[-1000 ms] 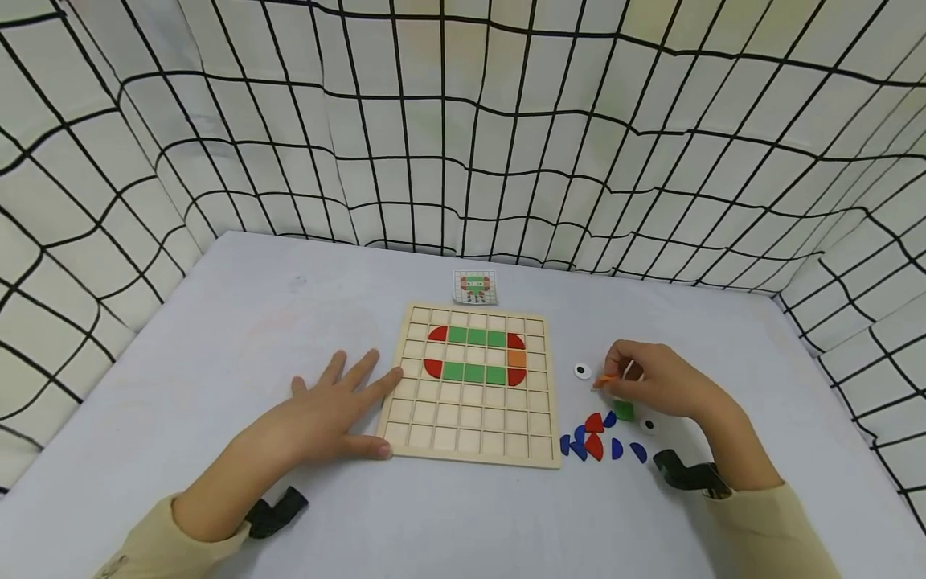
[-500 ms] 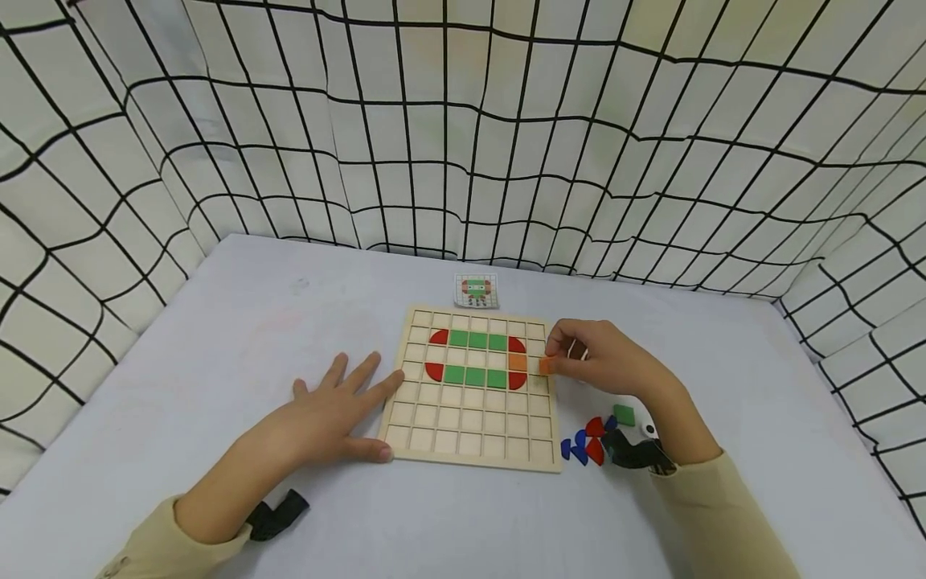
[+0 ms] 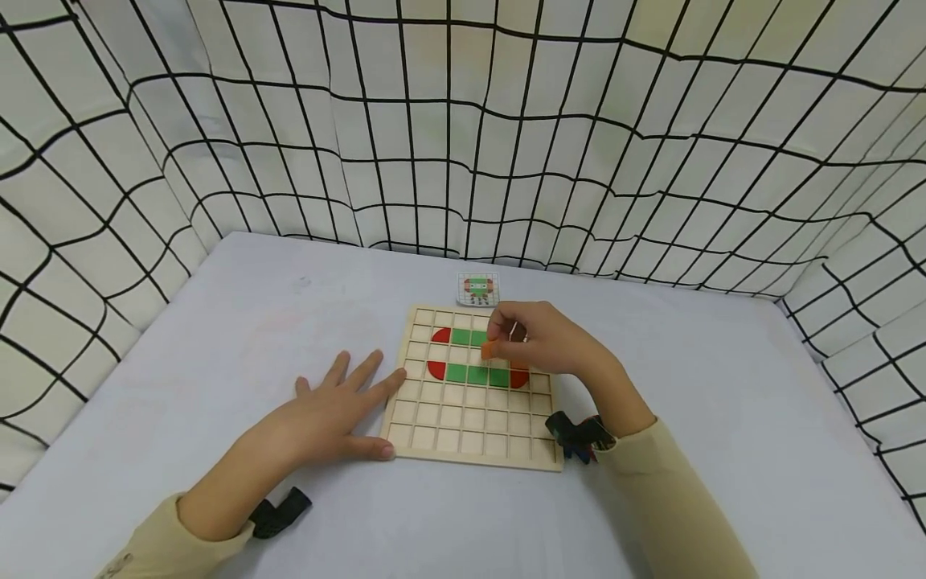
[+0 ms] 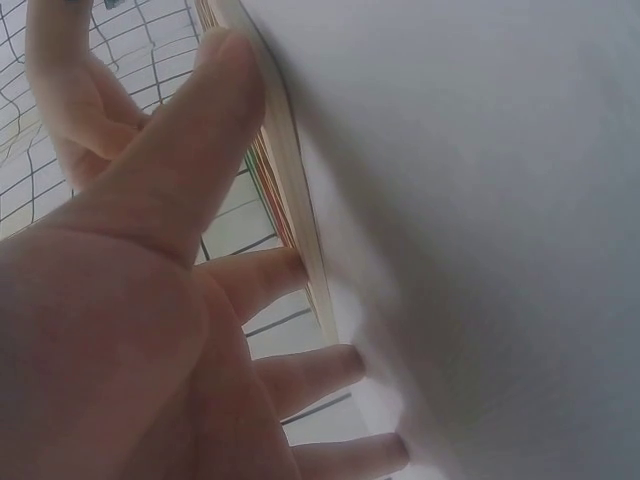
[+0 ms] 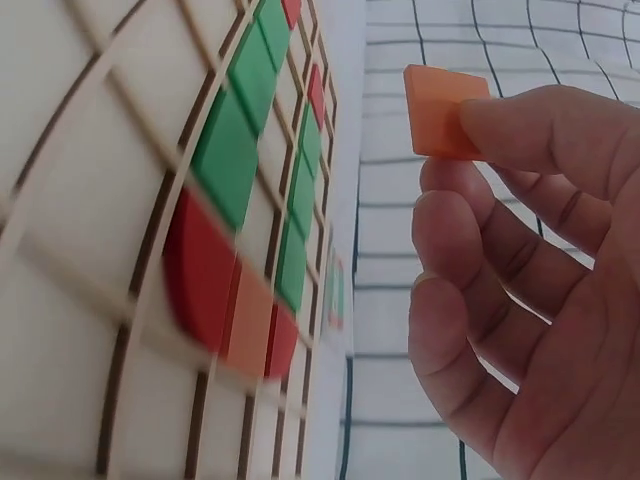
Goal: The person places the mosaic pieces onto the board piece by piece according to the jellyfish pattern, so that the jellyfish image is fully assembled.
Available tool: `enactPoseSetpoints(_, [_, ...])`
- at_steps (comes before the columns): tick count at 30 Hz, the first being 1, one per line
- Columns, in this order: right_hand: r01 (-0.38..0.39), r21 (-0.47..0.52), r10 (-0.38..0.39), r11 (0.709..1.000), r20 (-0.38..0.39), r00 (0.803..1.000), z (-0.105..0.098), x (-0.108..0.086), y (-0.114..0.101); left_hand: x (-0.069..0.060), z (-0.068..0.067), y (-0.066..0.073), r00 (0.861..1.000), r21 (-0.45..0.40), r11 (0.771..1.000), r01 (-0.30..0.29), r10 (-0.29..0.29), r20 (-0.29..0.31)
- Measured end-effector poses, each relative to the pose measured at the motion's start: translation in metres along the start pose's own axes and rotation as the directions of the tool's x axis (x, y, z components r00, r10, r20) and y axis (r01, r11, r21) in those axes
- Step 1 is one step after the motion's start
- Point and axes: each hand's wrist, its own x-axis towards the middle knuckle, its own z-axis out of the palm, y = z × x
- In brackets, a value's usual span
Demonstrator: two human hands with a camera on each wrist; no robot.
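A wooden grid board (image 3: 470, 442) lies on the table, bearing two rows of green square tiles (image 3: 477, 375) with red quarter-round tiles (image 3: 437, 371) at their ends. My right hand (image 3: 557, 342) pinches an orange square tile (image 5: 440, 110) between thumb and index finger, above the board's upper half. The right wrist view shows a second orange tile (image 5: 247, 325) set between two red ones; in the head view the hand hides it. Spread out flat, my left hand (image 3: 321, 422) touches the board's left edge with thumb and index finger.
Behind the board lies a small pattern card (image 3: 478, 289). Loose blue and red pieces (image 3: 582, 454) by the board's right edge are mostly hidden under the right wrist strap. Black netting (image 3: 448, 161) over white cloth borders the white table (image 3: 289, 281).
My right hand has carried the orange tile leftward from beside the loose pieces to above the board. The left hand has stayed at the board's edge.
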Motion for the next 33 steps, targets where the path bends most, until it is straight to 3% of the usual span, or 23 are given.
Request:
enactPoseSetpoints(7, [0.021, -0.02, -0.02, 1.0, 0.049, 0.999, 0.012, 0.025, -0.012, 0.001, 0.0, 0.001, 1.0, 0.005, 1.0, -0.002, 0.002, 0.003])
enactPoseSetpoints(16, [0.005, -0.124, 0.002, 0.992, 0.053, 0.999, 0.028, 0.052, -0.018, 0.001, -0.003, 0.001, 1.0, 0.011, 1.0, -0.006, 0.006, 0.001])
enactPoseSetpoints(28, [-0.079, -0.158, 0.093, 0.984, 0.085, 0.992, 0.04, 0.063, -0.016, 0.001, -0.002, 0.001, 1.0, 0.01, 1.0, -0.005, 0.005, 0.004])
enactPoseSetpoints(33, [-0.079, -0.2, 0.099, 0.977, 0.092, 0.991, 0.043, 0.064, -0.018, 0.001, -0.002, 0.0, 1.0, 0.008, 1.0, -0.006, 0.006, 0.003])
